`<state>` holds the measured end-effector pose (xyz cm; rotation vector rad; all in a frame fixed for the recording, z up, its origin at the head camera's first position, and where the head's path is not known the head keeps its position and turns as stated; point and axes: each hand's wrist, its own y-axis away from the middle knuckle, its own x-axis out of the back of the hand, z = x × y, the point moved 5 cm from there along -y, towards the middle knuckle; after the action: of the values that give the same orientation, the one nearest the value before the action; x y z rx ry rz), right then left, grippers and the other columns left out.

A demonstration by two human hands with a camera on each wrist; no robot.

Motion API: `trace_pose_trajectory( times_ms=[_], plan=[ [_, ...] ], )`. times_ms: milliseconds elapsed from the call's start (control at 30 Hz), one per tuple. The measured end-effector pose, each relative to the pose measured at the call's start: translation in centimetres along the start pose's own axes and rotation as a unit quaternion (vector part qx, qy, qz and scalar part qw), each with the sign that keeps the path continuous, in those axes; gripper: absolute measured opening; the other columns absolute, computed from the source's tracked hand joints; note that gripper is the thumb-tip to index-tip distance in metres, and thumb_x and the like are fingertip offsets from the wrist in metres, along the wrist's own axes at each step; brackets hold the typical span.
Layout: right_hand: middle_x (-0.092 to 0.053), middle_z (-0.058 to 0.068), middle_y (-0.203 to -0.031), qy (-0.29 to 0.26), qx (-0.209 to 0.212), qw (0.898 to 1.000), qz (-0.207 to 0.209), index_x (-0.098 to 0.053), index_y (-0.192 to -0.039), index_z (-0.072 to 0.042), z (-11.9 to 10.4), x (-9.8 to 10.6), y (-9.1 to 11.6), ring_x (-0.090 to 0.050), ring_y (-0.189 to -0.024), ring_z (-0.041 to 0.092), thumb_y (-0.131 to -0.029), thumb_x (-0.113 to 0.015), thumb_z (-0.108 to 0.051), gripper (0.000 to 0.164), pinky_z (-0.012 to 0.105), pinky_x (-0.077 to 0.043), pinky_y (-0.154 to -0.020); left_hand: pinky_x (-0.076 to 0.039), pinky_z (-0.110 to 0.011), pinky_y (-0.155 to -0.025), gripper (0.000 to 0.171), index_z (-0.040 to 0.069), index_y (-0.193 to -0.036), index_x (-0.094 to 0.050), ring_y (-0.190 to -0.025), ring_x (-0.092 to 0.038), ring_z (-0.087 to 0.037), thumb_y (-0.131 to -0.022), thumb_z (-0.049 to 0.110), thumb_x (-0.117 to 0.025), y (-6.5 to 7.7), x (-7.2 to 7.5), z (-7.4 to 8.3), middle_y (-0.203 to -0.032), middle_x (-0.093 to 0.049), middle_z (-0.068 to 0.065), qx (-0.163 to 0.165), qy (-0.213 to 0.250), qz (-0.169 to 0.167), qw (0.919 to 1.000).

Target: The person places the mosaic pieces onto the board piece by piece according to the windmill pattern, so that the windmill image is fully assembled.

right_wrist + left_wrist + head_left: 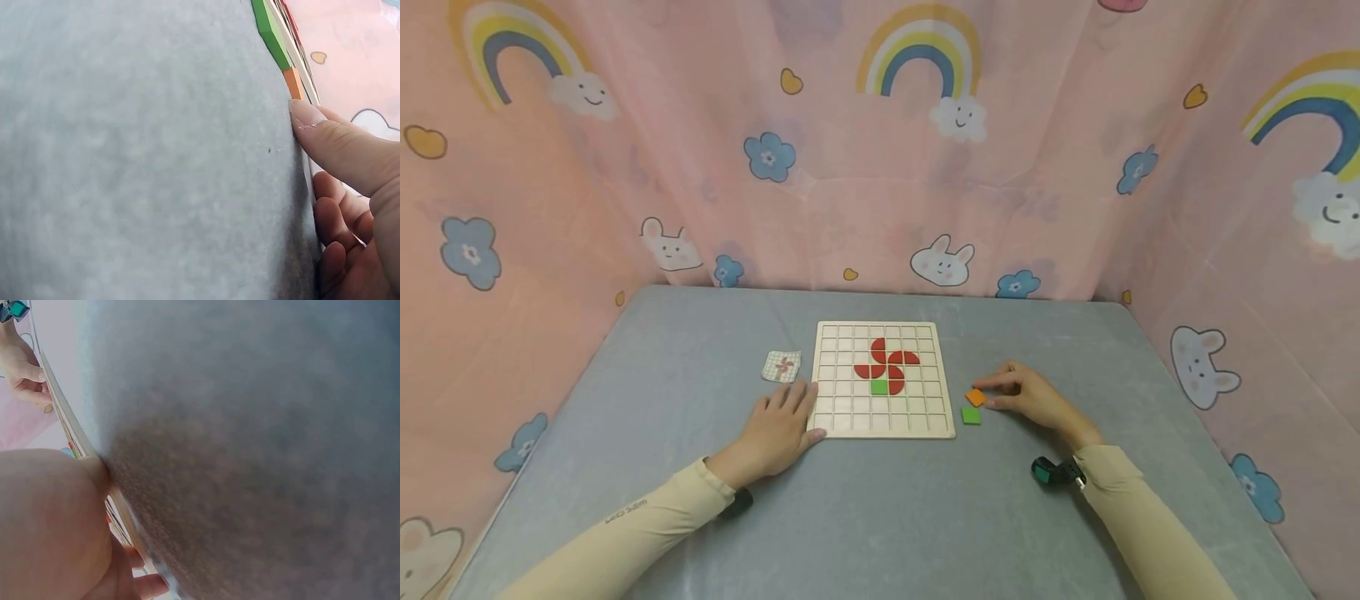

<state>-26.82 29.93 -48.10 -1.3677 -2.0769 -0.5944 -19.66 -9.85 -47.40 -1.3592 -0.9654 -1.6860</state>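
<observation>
A pale wooden grid board (842,421) lies on the table, with several red quarter-circle pieces (897,381) forming a pinwheel on it. One green square tile (879,387) sits just below the pinwheel. My left hand (777,429) rests at the board's left edge, its thumb by the near corner and its fingers relaxed. To the right of the board, my right hand (1030,400) pinches an orange square tile (975,397) between thumb and index finger. Another green tile (972,416) lies right beside the orange one. In the right wrist view the thumb (325,128) meets the orange tile's edge.
A small card (782,366) printed with a red pinwheel on a grid lies left of the board, beyond the left fingertips. The grey table (880,517) ends at a pink patterned curtain (850,217) behind and at both sides.
</observation>
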Motion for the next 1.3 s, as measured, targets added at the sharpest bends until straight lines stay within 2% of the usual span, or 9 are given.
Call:
trace_pose_trajectory(
  times_ms=[533, 833, 1300],
  plan=[
    [-0.063, 0.008, -0.103, 0.007, 0.007, 0.999, 0.035, -0.082, -0.118, -0.006, 0.35, -0.22, 0.41, -0.049, -0.088, 0.018, -0.090, -0.086, -0.014, 0.029, 0.029, -0.040, -0.076, -0.037, -0.068, -0.111, 0.071, -0.008, -0.160, -0.035, -0.149, -0.036, -0.051, -0.111, 0.038, -0.056, 0.18, -0.06, 0.01, -0.165, -0.036, -0.030, 0.001, 0.000, -0.003, 1.0000],
    [-0.064, 0.006, -0.100, 0.020, -0.009, 0.998, 0.060, -0.083, -0.116, -0.007, 0.54, -0.31, 0.43, -0.050, -0.087, 0.018, -0.090, -0.086, -0.015, 0.027, 0.029, -0.040, -0.075, -0.037, -0.068, -0.112, 0.071, -0.008, -0.161, -0.035, -0.150, -0.035, -0.051, -0.111, 0.038, -0.056, 0.19, 0.05, 0.02, -0.165, -0.036, -0.030, 0.002, 0.005, -0.003, 1.0000],
    [-0.070, 0.007, -0.101, 0.017, 0.015, 0.997, 0.080, -0.083, -0.114, -0.006, 0.27, -0.10, 0.53, -0.054, -0.085, 0.014, -0.092, -0.085, -0.017, 0.025, 0.028, -0.044, -0.075, -0.036, -0.067, -0.112, 0.071, -0.007, -0.161, -0.034, -0.150, -0.035, -0.051, -0.111, 0.039, -0.055, 0.13, 0.00, -0.01, -0.165, -0.035, -0.029, 0.003, 0.003, -0.003, 1.0000]
  ],
)
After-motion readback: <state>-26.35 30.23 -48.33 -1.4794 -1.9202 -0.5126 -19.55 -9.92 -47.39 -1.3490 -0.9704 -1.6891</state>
